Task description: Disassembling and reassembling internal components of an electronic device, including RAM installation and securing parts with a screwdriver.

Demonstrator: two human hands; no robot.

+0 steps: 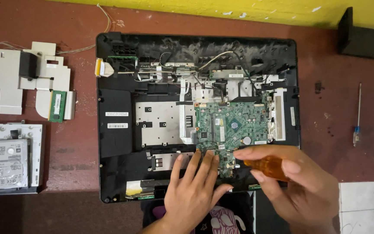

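Screwdriver (268,167) (orange handle) in right hand (301,190), over motherboard (230,128).

A reddish-brown table (78,151) carries an opened laptop chassis (113,143), hard drive (7,162), metal bracket (5,82) and small screwdriver (358,117).

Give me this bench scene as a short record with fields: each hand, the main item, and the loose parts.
Left hand: fingers flat on the green circuit board
Right hand: holding an orange-handled screwdriver
Main item: opened laptop case, board inside
Left of case: hard drive, metal bracket, memory module
Right of case: thin blue-handled screwdriver
Surface: red-brown table
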